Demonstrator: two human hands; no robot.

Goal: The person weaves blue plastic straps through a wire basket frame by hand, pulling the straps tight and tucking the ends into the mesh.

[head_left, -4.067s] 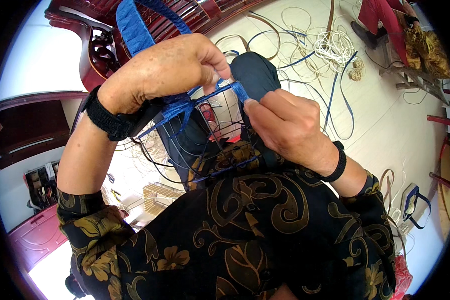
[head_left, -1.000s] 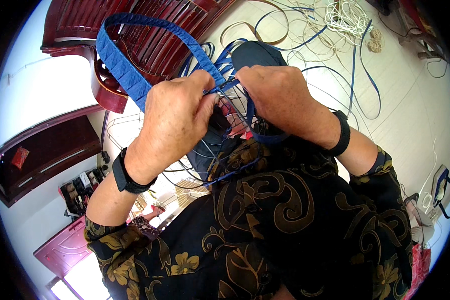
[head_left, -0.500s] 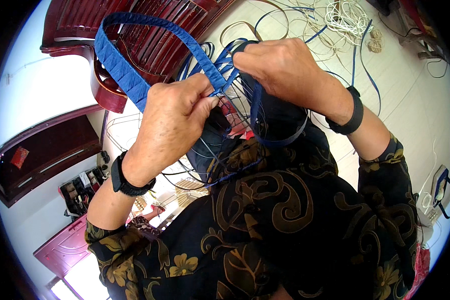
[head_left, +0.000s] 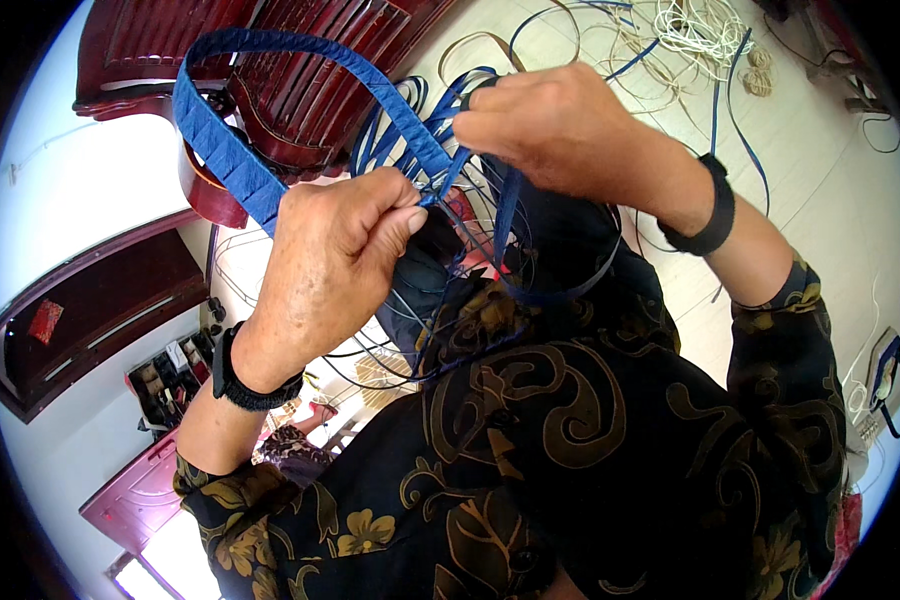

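Observation:
A wire frame basket (head_left: pixel 413 310) rests in my lap, partly wound with blue strip. A broad blue wrapped handle (head_left: pixel 232 160) loops up from it toward the back left. My left hand (head_left: pixel 345 250) is closed, thumb and fingers pinching the blue-wound rim at the handle's foot. My right hand (head_left: pixel 545 125) is closed higher to the right, gripping a narrow blue strip (head_left: pixel 456 170) that runs taut from that rim; its fingertips are partly hidden. A long loop of blue strip (head_left: pixel 570 292) hangs beneath my right hand across the frame and my dark clothing.
A red wooden bench (head_left: pixel 305 85) stands behind the frame. Coiled cream cord (head_left: pixel 695 30), twine (head_left: pixel 758 70) and loose blue straps lie on the pale floor. At left are a dark low cabinet (head_left: pixel 90 320) and a tray of small items (head_left: pixel 170 380); at right, a small framed object (head_left: pixel 882 370).
Since about a second ago my right hand has moved up and away from the rim, drawing the strip with it. My left hand stays pinched at the rim, slightly lower in the picture.

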